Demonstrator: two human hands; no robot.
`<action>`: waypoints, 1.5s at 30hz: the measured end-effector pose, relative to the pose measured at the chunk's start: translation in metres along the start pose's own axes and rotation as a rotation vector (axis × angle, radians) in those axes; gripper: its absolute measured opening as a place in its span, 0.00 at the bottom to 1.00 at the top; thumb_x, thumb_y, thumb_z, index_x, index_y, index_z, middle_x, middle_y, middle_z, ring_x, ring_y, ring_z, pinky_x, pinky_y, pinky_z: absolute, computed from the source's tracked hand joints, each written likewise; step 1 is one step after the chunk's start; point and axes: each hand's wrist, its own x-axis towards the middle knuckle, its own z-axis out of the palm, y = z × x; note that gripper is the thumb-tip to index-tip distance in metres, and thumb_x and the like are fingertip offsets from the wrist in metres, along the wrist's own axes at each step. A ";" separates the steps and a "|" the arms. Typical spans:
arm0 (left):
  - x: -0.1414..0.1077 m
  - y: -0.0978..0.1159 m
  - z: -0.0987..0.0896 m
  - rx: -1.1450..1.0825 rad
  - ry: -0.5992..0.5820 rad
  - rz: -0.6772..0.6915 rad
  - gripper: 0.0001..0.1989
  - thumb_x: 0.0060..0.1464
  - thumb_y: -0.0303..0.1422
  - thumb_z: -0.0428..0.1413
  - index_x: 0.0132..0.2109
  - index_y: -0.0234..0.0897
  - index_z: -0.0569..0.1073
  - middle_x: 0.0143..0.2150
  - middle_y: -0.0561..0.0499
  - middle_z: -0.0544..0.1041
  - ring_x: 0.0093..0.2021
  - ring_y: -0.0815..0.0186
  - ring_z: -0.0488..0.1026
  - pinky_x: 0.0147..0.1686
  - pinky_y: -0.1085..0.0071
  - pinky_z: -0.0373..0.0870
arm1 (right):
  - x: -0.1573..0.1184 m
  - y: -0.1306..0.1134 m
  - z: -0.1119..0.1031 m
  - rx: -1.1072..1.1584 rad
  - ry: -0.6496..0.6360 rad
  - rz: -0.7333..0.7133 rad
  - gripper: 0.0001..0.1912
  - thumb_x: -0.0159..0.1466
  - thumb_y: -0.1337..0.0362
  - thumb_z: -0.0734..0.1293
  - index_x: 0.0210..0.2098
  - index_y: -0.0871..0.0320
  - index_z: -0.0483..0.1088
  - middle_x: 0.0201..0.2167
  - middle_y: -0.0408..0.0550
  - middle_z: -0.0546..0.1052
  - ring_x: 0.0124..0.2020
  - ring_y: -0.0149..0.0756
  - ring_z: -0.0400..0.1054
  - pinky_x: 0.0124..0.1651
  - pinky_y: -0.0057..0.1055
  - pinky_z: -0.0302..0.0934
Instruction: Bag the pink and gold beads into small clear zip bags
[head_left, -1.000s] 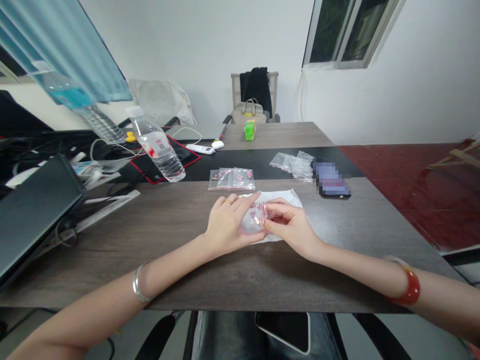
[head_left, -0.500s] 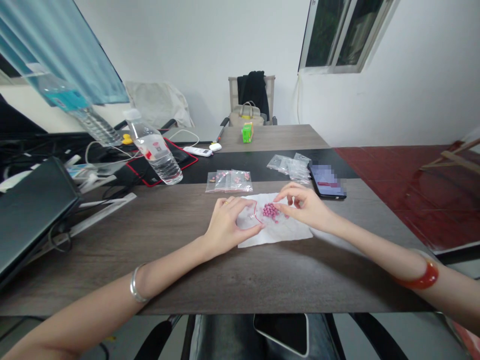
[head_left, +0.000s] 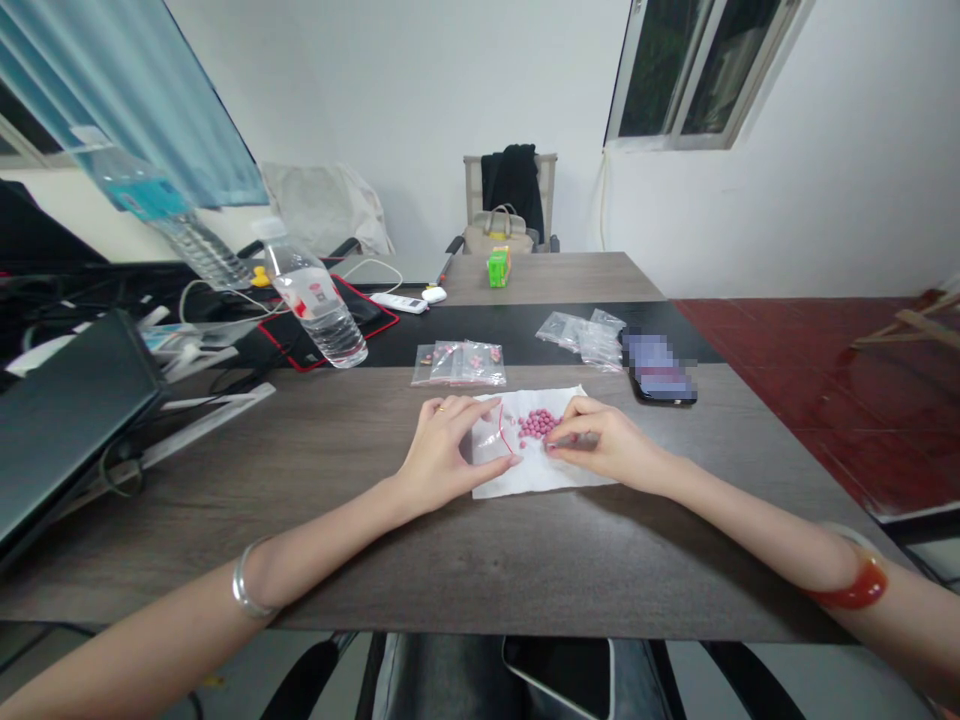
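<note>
My left hand [head_left: 444, 450] holds a small clear zip bag [head_left: 489, 436] by its edges, thumb and fingers curved around it. The bag's red-lined mouth faces right. Beside it, a cluster of small round pink beads [head_left: 537, 424] lies on a white paper sheet [head_left: 499, 484], with a few strays toward the bag. My right hand [head_left: 604, 440] is at the cluster's right side, thumb and forefinger pinched together. A pink speck between those fingertips looks like a bead. My right fingers hide part of the cluster.
Filled zip bags [head_left: 459, 364] lie beyond the sheet, with more clear bags [head_left: 583, 336] and a phone [head_left: 660, 368] farther right. A water bottle [head_left: 319, 305], a laptop [head_left: 82, 410] and cables are at left. A green box [head_left: 499, 268] stands at the back.
My right hand has moved down and its fingertips have closed at the beads' near edge. My left hand has shifted slightly left with the bag. The camera view has shifted a little.
</note>
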 end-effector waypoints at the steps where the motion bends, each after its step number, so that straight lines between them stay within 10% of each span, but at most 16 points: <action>1: 0.000 0.000 0.001 -0.001 0.012 -0.003 0.30 0.48 0.47 0.62 0.56 0.40 0.69 0.44 0.49 0.78 0.46 0.56 0.73 0.49 0.56 0.59 | -0.001 0.000 0.001 -0.011 0.007 0.004 0.04 0.60 0.62 0.70 0.35 0.52 0.79 0.31 0.46 0.72 0.34 0.35 0.67 0.39 0.36 0.62; 35: 0.002 -0.002 0.003 -0.089 0.012 0.026 0.24 0.56 0.44 0.59 0.56 0.42 0.65 0.51 0.46 0.75 0.53 0.55 0.70 0.53 0.56 0.58 | 0.025 -0.029 0.021 0.010 0.338 -0.082 0.04 0.62 0.63 0.67 0.36 0.53 0.75 0.32 0.46 0.73 0.37 0.38 0.67 0.41 0.37 0.60; 45: 0.003 -0.011 0.005 -0.083 0.092 -0.053 0.25 0.54 0.41 0.61 0.56 0.40 0.64 0.54 0.43 0.73 0.55 0.54 0.69 0.52 0.56 0.60 | 0.021 -0.012 0.028 -0.112 0.072 -0.069 0.02 0.59 0.64 0.70 0.30 0.56 0.74 0.32 0.47 0.72 0.37 0.38 0.65 0.44 0.38 0.57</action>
